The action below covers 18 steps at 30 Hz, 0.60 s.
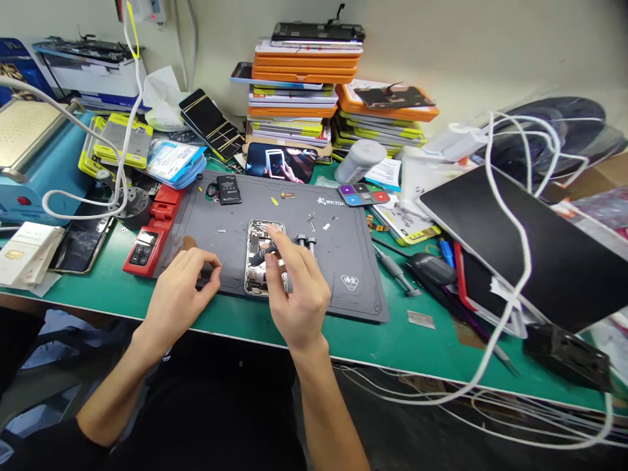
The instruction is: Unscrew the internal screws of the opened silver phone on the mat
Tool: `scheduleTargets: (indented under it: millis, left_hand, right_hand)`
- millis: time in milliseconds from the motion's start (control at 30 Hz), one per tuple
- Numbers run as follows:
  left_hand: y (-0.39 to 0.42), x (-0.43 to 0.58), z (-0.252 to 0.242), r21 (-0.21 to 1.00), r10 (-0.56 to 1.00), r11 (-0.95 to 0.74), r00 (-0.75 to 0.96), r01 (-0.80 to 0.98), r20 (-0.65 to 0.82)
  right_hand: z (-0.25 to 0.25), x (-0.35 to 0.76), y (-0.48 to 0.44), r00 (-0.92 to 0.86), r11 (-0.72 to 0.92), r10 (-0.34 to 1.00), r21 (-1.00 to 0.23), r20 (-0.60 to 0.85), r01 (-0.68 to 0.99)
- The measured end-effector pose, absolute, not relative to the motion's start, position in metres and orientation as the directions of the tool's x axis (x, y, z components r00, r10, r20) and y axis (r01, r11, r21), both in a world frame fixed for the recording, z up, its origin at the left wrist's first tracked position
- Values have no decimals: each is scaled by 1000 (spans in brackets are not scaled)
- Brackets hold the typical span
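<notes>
An opened phone (pixel 252 281) lies on the grey work mat (pixel 226 245), its inner parts exposed. My right hand (pixel 299 294) is over it, thumb and index finger closed around a short dark tool (pixel 262 254) that looks like a screwdriver; its tip is hard to make out. Left of the phone, my left hand (pixel 179 288) rests at the mat's front edge with thumb and index finger pinched together. Whatever is between them is too small to see. Two grey-topped screwdrivers (pixel 301 240) are just behind my right fingers. A black phone battery (pixel 228 190) sits farther back.
Small screws and bits (pixel 311 224) are scattered on the mat. A propped phone (pixel 280 162) shows a picture behind it. Stacked boxes (pixel 304 69) rise at the back. A red device (pixel 144 250) borders the left side; a white cable (pixel 520 261) loops across the right.
</notes>
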<state>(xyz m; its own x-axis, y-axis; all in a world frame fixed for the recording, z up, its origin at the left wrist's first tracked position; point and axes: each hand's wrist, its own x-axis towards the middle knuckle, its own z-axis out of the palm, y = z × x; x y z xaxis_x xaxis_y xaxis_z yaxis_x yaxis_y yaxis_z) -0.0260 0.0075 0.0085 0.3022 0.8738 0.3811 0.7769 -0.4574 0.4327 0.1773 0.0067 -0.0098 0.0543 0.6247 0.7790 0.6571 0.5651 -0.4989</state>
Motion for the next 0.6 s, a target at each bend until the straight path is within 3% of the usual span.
scheduleTargets:
  millis: [167,367,600]
  left_hand:
    - [5,-19,4,633,905,-414,221,654,364]
    - [11,-16,1,656,880,-473,291,588,375]
    - [8,-20,-2,728,909,-416,266,545,320]
  right_hand:
    - [-9,178,6,63,551,631,-504,773,665]
    - [-11,177,6,64,536,643,-509,763,674]
    - [-13,177,6,75,528,634,-502,770,685]
